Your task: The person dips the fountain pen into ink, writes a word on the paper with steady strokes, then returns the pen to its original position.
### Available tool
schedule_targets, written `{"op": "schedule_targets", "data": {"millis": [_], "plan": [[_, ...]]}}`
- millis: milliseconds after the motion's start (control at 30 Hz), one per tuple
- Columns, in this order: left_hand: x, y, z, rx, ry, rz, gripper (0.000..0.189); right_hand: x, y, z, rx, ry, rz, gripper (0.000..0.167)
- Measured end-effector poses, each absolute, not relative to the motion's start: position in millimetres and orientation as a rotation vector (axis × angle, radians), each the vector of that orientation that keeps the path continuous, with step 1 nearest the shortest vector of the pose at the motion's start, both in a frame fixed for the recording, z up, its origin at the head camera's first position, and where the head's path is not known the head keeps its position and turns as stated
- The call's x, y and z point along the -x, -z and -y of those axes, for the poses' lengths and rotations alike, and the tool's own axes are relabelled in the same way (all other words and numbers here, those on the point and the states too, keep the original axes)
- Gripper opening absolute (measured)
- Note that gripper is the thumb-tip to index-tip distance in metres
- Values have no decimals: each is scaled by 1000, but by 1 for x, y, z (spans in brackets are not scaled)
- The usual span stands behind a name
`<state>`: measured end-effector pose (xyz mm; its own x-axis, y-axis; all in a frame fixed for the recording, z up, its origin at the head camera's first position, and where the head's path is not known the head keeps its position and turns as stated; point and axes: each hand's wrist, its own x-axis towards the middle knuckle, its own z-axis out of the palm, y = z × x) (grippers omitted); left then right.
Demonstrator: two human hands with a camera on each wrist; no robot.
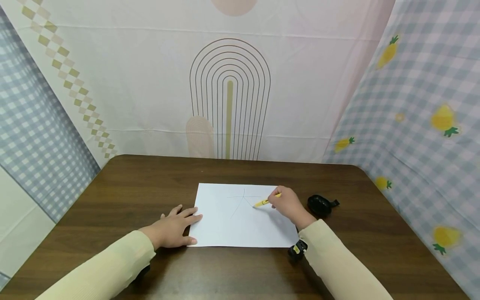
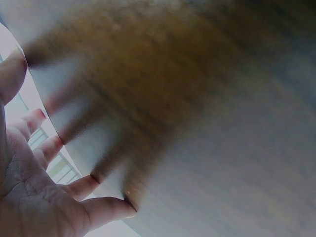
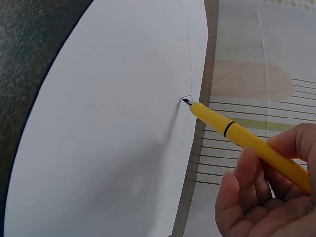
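A white sheet of paper (image 1: pixel 232 229) lies on the brown table, with several thin dark strokes near its upper middle. My right hand (image 1: pixel 286 204) grips a yellow fountain pen (image 1: pixel 262 203), its nib touching the paper at the end of a slanting stroke. In the right wrist view the pen (image 3: pixel 247 140) sits between thumb and fingers, nib pointing left. My left hand (image 1: pixel 173 227) is spread out, with some fingertips resting on the paper's left edge. The left wrist view shows that hand (image 2: pixel 44 197) from the palm side, fingertips against the surface.
Right of the paper, a black rounded object with a short strap (image 1: pixel 319 206) lies on the table (image 1: pixel 150 175). A patterned white cloth (image 1: pixel 150 83) hangs behind the table. Checked cloths hang at the left and right sides.
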<state>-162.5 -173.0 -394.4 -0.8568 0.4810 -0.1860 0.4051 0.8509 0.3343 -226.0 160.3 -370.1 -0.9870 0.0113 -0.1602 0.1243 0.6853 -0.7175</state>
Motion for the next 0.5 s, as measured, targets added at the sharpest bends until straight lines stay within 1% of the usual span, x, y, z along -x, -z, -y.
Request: {"op": "schedule_targets", "data": {"millis": [500], "plan": [[163, 395, 173, -665, -394, -2764, 69, 221, 370, -167, -59, 1162, -2785, 10]]}}
